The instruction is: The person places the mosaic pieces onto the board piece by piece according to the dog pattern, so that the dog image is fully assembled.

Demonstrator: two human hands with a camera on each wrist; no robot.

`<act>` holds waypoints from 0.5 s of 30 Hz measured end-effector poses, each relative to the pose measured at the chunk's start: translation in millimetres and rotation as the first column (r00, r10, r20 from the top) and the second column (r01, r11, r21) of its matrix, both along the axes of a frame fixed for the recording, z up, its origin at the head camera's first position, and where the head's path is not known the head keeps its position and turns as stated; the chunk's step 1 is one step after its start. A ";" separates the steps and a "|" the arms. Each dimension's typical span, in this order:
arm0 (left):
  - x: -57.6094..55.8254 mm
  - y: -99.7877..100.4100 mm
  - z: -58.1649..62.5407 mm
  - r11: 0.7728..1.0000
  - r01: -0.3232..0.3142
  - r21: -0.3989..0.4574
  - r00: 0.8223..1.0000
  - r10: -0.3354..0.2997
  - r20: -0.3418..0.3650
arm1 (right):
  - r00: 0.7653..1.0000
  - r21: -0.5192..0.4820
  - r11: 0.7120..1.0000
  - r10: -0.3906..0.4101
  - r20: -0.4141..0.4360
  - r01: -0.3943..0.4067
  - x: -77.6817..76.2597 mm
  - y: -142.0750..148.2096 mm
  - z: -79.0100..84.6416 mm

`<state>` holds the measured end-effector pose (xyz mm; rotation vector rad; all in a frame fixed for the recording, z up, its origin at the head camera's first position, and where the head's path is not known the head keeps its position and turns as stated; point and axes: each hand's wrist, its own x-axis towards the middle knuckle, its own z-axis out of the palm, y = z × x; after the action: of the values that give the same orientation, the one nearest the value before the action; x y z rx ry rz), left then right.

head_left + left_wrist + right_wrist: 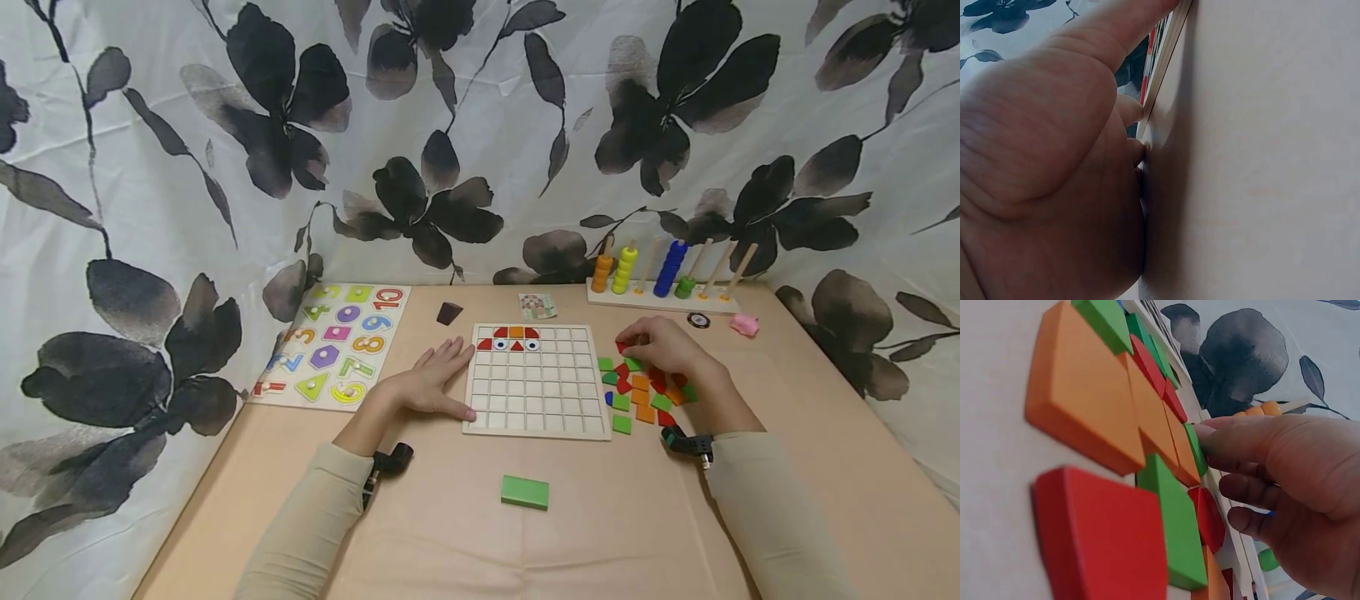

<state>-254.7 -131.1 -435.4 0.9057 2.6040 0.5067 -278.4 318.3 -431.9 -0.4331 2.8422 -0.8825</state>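
A white grid board (536,392) lies mid-table in the head view, with red, orange and eye-printed pieces (498,344) in its top rows. My left hand (423,387) rests against the board's left side, fingers spread, thumb at the lower left corner. In the left wrist view its palm (1041,144) is beside the board's edge. My right hand (667,346) is over loose coloured pieces right of the board, its fingertips pinching a small red piece (620,347). In the right wrist view the fingers are curled and hide that piece; a green piece (1195,450) lies by the thumb.
A green block (525,492) lies nearer the front. On the left is a number-and-shape board (330,346). Behind are a dark piece (449,313), a picture card (537,306) and a peg stand with coloured rings (663,296). A pink lump (745,325) sits at the right.
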 end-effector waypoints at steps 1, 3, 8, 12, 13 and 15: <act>-0.3 0.2 0.4 1.000 0.001 0.000 1.000 -0.001 -0.003 | 1.000 0.015 1.000 0.004 -0.006 -0.004 -0.6 -0.5 0.3; -0.6 0.3 1.5 1.000 0.001 0.001 1.000 -0.001 -0.008 | 1.000 0.034 0.999 0.012 -0.005 -0.011 -1.4 -0.8 1.3; 0.3 0.1 3.1 1.000 0.002 -0.002 1.000 -0.002 -0.007 | 1.000 0.007 1.000 0.022 -0.007 -0.022 -0.9 -4.8 8.2; 1.5 -0.2 3.9 1.000 0.003 -0.003 1.000 -0.003 0.005 | 0.999 -0.111 0.992 0.051 -0.013 -0.053 -0.7 -25.0 18.2; 1.5 -0.1 3.8 1.000 0.004 0.002 1.000 -0.004 0.007 | 0.997 -0.126 0.989 0.071 -0.027 -0.073 -2.0 -32.5 20.1; 1.4 0.4 3.6 1.000 0.006 0.009 1.000 -0.006 0.005 | 0.992 -0.141 0.983 0.112 -0.055 -0.119 -5.6 -49.1 22.8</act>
<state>-253.3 -130.7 -431.8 0.9135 2.5963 0.5189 -284.0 269.2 -409.1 -0.6371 2.7719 -1.0713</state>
